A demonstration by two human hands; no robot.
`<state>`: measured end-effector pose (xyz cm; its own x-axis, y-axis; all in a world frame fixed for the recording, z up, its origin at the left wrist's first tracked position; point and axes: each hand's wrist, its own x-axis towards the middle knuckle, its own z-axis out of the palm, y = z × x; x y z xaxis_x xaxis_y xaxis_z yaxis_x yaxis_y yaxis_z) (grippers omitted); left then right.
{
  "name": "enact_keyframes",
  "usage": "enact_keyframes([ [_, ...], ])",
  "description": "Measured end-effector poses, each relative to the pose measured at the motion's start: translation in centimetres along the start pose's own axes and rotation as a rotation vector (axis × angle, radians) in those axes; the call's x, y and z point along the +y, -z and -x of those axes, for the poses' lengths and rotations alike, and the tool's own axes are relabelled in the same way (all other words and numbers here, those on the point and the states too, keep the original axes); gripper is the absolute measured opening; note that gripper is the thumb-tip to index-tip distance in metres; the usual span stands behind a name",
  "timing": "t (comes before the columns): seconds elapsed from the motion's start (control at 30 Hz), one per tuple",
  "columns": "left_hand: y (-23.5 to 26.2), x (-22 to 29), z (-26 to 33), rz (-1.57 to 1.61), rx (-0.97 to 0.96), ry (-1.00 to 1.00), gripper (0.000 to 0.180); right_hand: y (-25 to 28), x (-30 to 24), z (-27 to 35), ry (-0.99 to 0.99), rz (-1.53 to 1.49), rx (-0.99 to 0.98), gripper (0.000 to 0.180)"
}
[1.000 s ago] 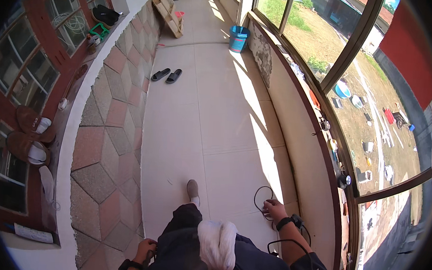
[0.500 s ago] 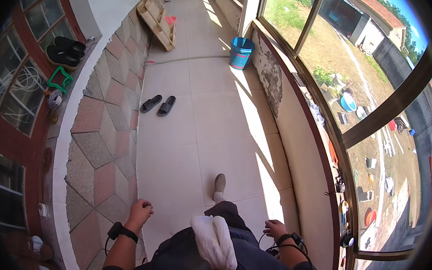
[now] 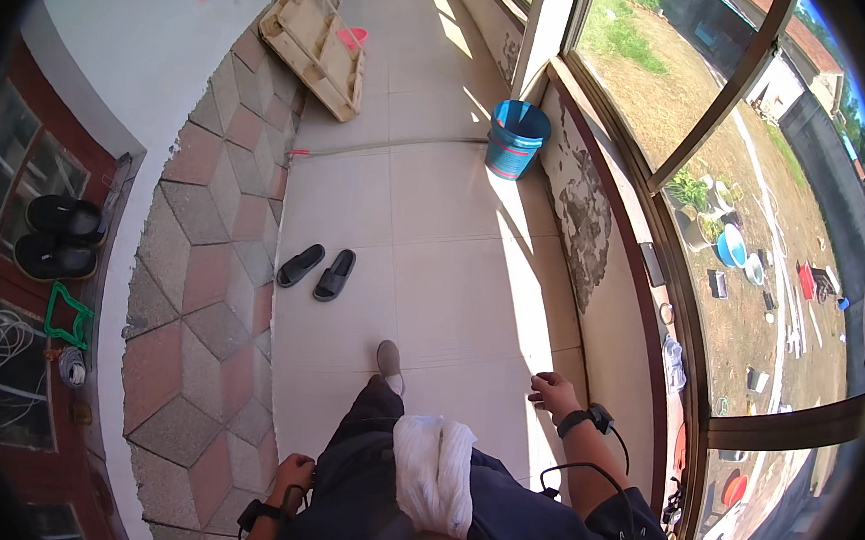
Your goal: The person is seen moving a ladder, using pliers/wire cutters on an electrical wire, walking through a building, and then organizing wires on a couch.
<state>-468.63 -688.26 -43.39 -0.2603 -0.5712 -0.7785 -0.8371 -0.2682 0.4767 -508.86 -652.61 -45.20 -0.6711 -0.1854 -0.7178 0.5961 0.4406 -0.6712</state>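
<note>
My right hand (image 3: 551,392) hangs forward over the tiled floor (image 3: 450,311), its fingers loosely bent and apart with nothing in them. Down by my left thigh, my left hand (image 3: 296,473) is curled closed, and no object shows in it. Both wrists wear black straps with small devices and cables. A white knitted cloth (image 3: 433,476), folded double, lies against my front between the arms. One foot in a beige shoe (image 3: 388,357) is stepping ahead. A pair of black slide sandals (image 3: 335,275) lies on the tiles beyond it.
A blue bucket (image 3: 515,140) stands by the right wall, with a hose (image 3: 401,147) across the floor beside it. A wooden pallet (image 3: 313,46) leans at the left, near a pink basin (image 3: 352,37). Dark shoes (image 3: 59,237) and a green frame (image 3: 68,317) sit on the left ledge.
I have moved forward along the corridor: sandals, bucket and pallet appear closer. My right hand has swung forward, my left hand back toward my thigh. The other foot is now in front.
</note>
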Motion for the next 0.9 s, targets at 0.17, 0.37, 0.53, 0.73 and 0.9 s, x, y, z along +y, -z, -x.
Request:
enact_keyframes([
  [0.17,0.3,16.0,-10.2,-0.047,-0.03,-0.068,0.021,-2.3,-8.8,-11.1,-0.062,-0.031,0.066,0.042],
  [0.37,2.9,35.2,-24.1,0.123,-0.079,-0.163,0.019,-4.7,-18.7,-16.8,-0.206,-0.014,0.078,0.041],
  [0.53,3.2,52.6,-33.0,0.091,-0.059,-0.287,0.019,-6.0,-26.8,-26.3,-0.247,-0.034,0.061,0.042],
  [0.73,0.9,62.9,-42.1,0.092,-0.028,-0.229,0.022,-6.5,-38.7,-42.1,-0.247,-0.092,0.047,0.044],
  [0.9,-0.3,71.4,-46.1,0.074,-0.042,-0.145,0.028,-6.9,-53.7,-54.4,-0.18,-0.002,-0.003,0.038],
])
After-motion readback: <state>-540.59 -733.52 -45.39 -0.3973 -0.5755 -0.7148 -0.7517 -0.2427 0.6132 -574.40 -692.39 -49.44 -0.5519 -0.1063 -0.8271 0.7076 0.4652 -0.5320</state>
